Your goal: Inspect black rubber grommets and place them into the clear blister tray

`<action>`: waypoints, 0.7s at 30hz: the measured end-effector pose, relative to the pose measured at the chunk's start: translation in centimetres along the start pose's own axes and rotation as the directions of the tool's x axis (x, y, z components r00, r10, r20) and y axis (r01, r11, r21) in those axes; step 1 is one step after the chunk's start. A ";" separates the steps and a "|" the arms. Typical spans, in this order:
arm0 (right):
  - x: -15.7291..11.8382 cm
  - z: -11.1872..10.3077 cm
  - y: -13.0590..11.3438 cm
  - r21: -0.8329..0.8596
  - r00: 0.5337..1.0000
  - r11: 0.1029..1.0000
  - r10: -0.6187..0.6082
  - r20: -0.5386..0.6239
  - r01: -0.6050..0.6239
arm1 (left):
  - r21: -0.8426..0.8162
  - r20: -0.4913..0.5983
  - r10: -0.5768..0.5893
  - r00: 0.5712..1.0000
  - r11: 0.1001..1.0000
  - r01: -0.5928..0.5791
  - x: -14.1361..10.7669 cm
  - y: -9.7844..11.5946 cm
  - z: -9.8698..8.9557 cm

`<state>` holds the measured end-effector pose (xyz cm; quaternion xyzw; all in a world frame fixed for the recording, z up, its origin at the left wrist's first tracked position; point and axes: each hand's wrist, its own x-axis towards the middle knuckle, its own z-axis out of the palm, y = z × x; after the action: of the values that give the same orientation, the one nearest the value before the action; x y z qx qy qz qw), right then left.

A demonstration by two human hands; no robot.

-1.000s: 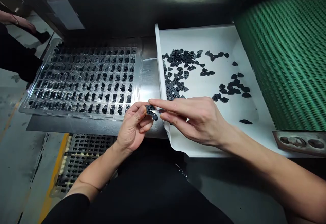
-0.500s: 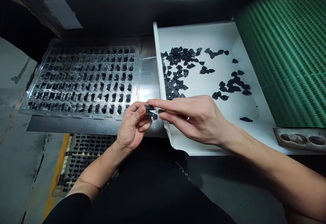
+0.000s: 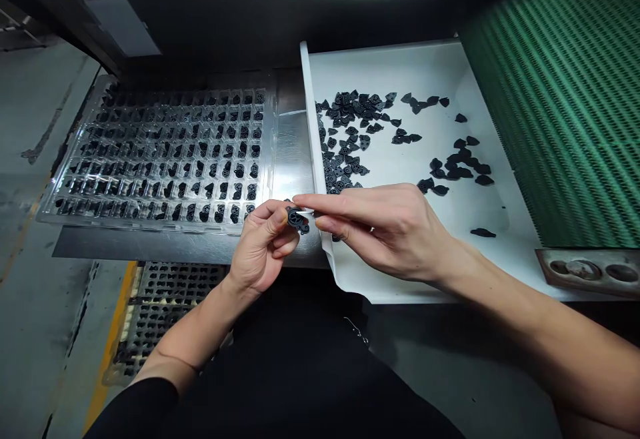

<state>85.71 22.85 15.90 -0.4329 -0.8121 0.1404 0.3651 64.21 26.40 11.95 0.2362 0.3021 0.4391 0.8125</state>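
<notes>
My left hand [image 3: 263, 242] pinches a small black plastic part [image 3: 296, 219] with a round spoked opening between its thumb and fingers. Just to the right, my right hand [image 3: 385, 226] is closed, with its index finger stretched to the part's top edge. From between its thumb and fingers a thin white pointed thing [image 3: 305, 213] reaches onto the part's face; what kind it is I cannot make out. Both hands are over the left rim of a white tray [image 3: 400, 72]. Loose black parts [image 3: 355, 109] are scattered and heaped in that tray, mostly along its left side.
To the left lies a clear compartment tray [image 3: 273, 152] with black parts in its cells, on a metal surface [image 3: 293, 136]. A second filled tray [image 3: 170, 312] is lower down. A green textured belt [image 3: 565, 106] slopes at the right, beside a metal bracket [image 3: 590, 271].
The black part has turned slightly in my left hand, and the white thing has shifted across its face. A dark shape at the upper left has gone from view.
</notes>
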 end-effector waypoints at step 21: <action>-0.1 0.2 -0.2 -0.124 1.000 0.992 -0.007 -0.022 0.004 | -0.019 0.021 0.019 1.000 1.000 -0.018 0.2 -0.2 0.2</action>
<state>85.46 22.64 15.79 -0.4543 -0.8163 0.0838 0.3468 64.55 26.47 11.91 0.2358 0.2871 0.4469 0.8138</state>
